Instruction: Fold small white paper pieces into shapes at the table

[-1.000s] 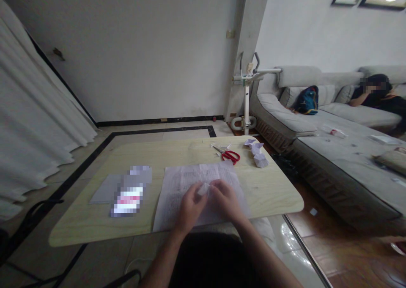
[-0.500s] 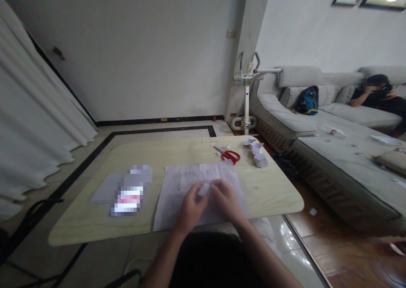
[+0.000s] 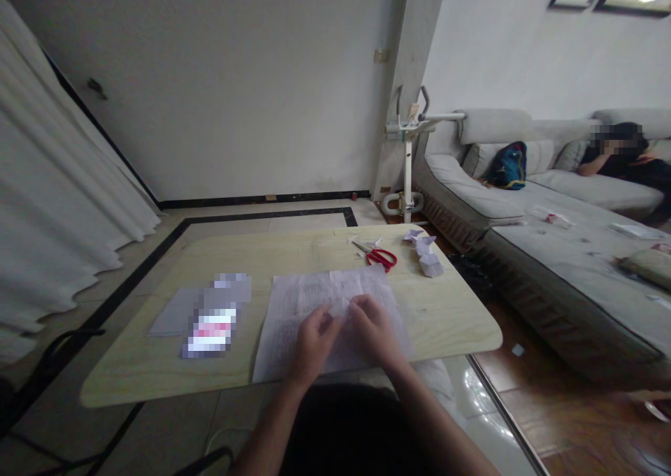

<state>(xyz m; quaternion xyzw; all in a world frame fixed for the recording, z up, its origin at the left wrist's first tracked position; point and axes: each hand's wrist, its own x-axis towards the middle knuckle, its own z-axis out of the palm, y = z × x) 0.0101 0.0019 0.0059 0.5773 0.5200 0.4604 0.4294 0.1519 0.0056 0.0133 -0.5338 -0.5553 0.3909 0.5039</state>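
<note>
Over a large printed sheet (image 3: 293, 308), my left hand (image 3: 316, 337) and my right hand (image 3: 373, 326) meet at a small folded piece of paper (image 3: 343, 306). The fingers of both hands are closed in a pinch on this white piece, which they partly hide. Its exact shape is hard to make out. Beyond the sheet lie red-handled scissors (image 3: 381, 258) with their blades partly apart. Several folded paper pieces (image 3: 430, 265) sit in a row at the far right of the table.
The pale wooden table (image 3: 451, 329) has rounded corners. Blank white paper (image 3: 172, 313) and a blurred-out bright device (image 3: 212, 329) lie at left. Small paper scraps (image 3: 374, 242) are by the scissors. A sofa (image 3: 566, 266) stands at right, with a person (image 3: 618, 158) on it.
My left hand has shifted slightly, and its fingers now cover more of the folded paper, which shows less than before. My right hand has hardly moved.
</note>
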